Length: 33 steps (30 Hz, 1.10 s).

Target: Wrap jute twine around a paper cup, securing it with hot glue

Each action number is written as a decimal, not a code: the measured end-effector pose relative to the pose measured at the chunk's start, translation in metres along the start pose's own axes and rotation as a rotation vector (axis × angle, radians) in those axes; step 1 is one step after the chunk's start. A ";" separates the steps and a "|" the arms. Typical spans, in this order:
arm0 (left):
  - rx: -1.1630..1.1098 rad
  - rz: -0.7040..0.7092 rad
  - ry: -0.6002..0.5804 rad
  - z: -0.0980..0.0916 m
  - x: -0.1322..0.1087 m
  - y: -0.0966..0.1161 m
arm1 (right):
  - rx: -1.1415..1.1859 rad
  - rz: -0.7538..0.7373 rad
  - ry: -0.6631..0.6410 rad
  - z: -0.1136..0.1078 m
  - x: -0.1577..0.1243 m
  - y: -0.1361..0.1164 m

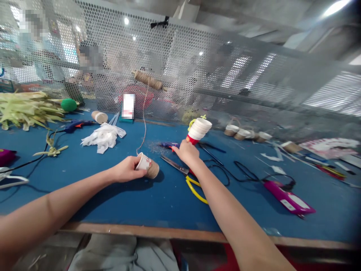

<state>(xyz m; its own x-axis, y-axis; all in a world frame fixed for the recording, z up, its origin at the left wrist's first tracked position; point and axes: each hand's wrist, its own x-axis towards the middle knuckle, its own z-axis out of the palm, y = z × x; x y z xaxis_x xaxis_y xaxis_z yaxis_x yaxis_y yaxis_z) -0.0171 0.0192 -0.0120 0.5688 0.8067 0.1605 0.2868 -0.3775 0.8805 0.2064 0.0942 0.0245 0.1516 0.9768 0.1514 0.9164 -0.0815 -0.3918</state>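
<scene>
My left hand (pixel 125 169) is closed round a small paper cup (pixel 148 166) lying on its side on the blue table (pixel 118 199); part of the cup is wrapped in brown twine. A strand of twine (pixel 144 113) runs from the cup up to a spool (pixel 148 79) on the mesh screen. My right hand (pixel 186 151) is closed on the bottom of a tilted stack of white paper cups (pixel 199 130), beside a blue glue gun (pixel 167 145). Yellow-handled scissors (pixel 186 178) lie just under my right wrist.
A black cable (pixel 242 173) leads to a magenta device (pixel 289 200) at the right. Twine-wrapped cups (pixel 242 132) stand by the mesh. At the left lie white crumpled plastic (pixel 103 137), another glue gun (pixel 76 125), green leaf strips (pixel 25 109). People sit beyond the mesh.
</scene>
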 end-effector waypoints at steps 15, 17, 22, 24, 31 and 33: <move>-0.169 -0.016 -0.038 0.000 -0.003 0.008 | 0.659 -0.449 -0.390 -0.024 -0.074 -0.053; -0.237 -0.023 -0.047 0.001 -0.004 0.011 | 0.711 -0.412 -0.337 -0.026 -0.073 -0.046; -0.303 -0.023 -0.073 0.004 -0.007 0.019 | 0.749 -0.365 -0.284 -0.018 -0.071 -0.036; -0.303 -0.022 -0.071 0.005 -0.008 0.020 | 0.741 -0.367 -0.279 -0.013 -0.071 -0.035; -0.302 -0.029 -0.079 0.005 -0.010 0.022 | 0.744 -0.360 -0.300 -0.006 -0.071 -0.034; -0.299 -0.024 -0.077 0.005 -0.010 0.022 | 0.741 -0.358 -0.308 -0.004 -0.071 -0.033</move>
<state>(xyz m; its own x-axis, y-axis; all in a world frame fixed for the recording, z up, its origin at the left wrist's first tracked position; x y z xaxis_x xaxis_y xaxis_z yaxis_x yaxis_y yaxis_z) -0.0124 0.0004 0.0033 0.6249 0.7724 0.1135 0.0679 -0.1986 0.9777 0.1670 0.0265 0.0307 -0.3036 0.9378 0.1682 0.3970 0.2850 -0.8724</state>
